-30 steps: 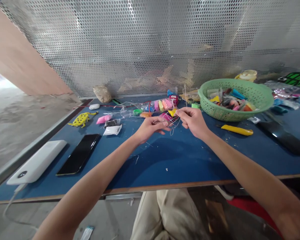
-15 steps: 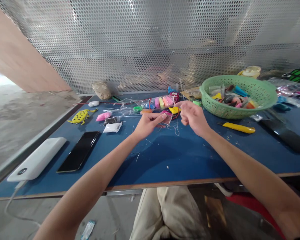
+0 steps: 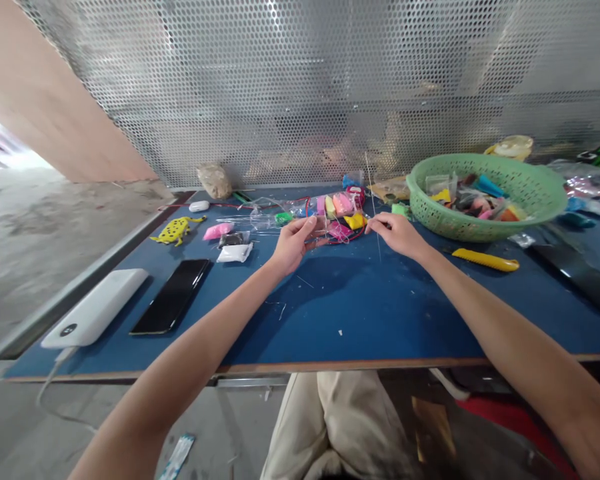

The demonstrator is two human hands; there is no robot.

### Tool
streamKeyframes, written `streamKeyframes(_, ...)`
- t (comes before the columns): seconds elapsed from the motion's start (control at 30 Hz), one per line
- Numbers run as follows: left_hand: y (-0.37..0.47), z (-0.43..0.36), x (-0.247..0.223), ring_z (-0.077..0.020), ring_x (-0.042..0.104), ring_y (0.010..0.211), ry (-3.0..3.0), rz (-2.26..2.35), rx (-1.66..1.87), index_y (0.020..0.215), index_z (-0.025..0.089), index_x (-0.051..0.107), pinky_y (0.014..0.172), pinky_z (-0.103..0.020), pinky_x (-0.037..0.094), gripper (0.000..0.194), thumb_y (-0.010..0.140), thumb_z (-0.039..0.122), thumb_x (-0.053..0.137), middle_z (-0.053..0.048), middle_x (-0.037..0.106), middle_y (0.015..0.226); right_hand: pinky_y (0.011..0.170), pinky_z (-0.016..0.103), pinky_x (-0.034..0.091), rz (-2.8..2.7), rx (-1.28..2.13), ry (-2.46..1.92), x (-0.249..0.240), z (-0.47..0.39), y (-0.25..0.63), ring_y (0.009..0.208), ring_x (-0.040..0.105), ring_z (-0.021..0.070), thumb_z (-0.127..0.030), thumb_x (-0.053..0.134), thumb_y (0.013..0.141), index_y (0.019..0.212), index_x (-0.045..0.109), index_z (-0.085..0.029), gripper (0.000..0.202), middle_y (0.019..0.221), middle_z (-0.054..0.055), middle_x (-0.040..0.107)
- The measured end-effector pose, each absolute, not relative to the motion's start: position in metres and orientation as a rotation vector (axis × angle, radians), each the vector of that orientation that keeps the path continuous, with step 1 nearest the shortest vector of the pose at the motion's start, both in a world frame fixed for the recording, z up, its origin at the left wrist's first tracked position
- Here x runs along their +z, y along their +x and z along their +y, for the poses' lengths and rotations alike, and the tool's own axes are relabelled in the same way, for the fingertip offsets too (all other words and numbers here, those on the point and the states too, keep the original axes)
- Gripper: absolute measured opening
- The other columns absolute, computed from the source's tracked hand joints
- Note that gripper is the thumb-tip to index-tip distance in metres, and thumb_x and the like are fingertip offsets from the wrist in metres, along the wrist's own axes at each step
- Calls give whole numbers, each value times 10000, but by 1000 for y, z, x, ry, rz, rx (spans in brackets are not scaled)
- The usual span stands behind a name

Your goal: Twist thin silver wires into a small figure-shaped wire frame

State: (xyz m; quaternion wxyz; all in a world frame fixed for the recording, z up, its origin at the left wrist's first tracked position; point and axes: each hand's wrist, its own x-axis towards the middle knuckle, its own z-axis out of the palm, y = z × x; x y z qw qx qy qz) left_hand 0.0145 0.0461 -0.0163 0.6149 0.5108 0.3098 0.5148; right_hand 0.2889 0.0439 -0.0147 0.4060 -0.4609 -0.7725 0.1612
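My right hand [image 3: 396, 235] pinches a thin clear strand [image 3: 371, 183] that stands nearly upright above the table. Over the middle of the table, my left hand [image 3: 294, 245] has its thumb and forefinger together, with the other fingers stretched out. Thin see-through lines show at its fingertips, but what it grips is too faint to name. Between the hands lie a magenta packet [image 3: 339, 231] and a yellow packet [image 3: 356, 221]. Behind them are clear bags with pink, purple and pale yellow pieces [image 3: 336, 204]. A green packet [image 3: 283, 218] rests beyond my left hand.
A green basket [image 3: 485, 230] of small packets stands at right, a yellow cutter knife [image 3: 486, 260] before it. At left lie a phone [image 3: 171, 297], a white power bank [image 3: 96, 309], a spotted yellow toy frog [image 3: 176, 231] and pink, black and white packets [image 3: 235, 253].
My left hand has come off the magenta packet, which now lies on the table. My right hand has turned and lowered slightly, with the clear strand now upright in it. The view has shifted slightly.
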Motion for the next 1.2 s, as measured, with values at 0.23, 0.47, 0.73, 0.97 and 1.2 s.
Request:
streamKeyframes(0.23, 19, 37, -15, -238, 724, 1013, 1280, 697, 1083, 1062, 166, 739, 857, -393, 627, 404, 819, 487, 757, -93, 757, 1085, 768, 326, 428, -1826, 259, -1059, -8, 33, 276, 869, 589, 202, -437, 479, 1000, 833, 735, -197, 389, 914, 70, 650)
streamKeyframes(0.47, 28, 24, -17, -241, 715, 1063, 1528, 708, 1063, 1117, 190, 746, 877, -377, 617, 383, 869, 479, 700, -86, 752, 1138, 675, 310, 427, -1852, 350, -941, 7, 2, 252, 715, 557, 168, -421, 557, 966, 983, 728, -218, 266, 828, 38, 659)
streamKeyframes(0.73, 29, 17, -8, -216, 723, 973, 1881, 857, 1202, 1190, 220, 729, 857, -354, 603, 342, 910, 407, 668, -68, 767, 1090, 606, 302, 374, -1958, 371, -970, 6, 0, 249, 622, 486, 142, -378, 592, 926, 808, 709, -209, 237, 729, 16, 641)
streamKeyframes(0.97, 22, 15, -2, -230, 713, 990, 2322, 997, 1322, 1062, 316, 785, 976, -404, 526, 203, 915, 373, 659, -25, 777, 1068, 639, 303, 388, -2011, 387, -949, 5, -2, 245, 648, 493, 146, -357, 569, 934, 834, 690, -217, 211, 766, 13, 671)
streamKeyframes(1.2, 13, 20, -5, -264, 676, 1067, 2557, 1091, 1226, 1100, 353, 768, 1013, -443, 444, 230, 904, 396, 655, -26, 778, 1060, 672, 316, 426, -1998, 231, -951, 3, -5, 240, 671, 533, 155, -322, 554, 946, 883, 691, -225, 179, 804, 29, 680)
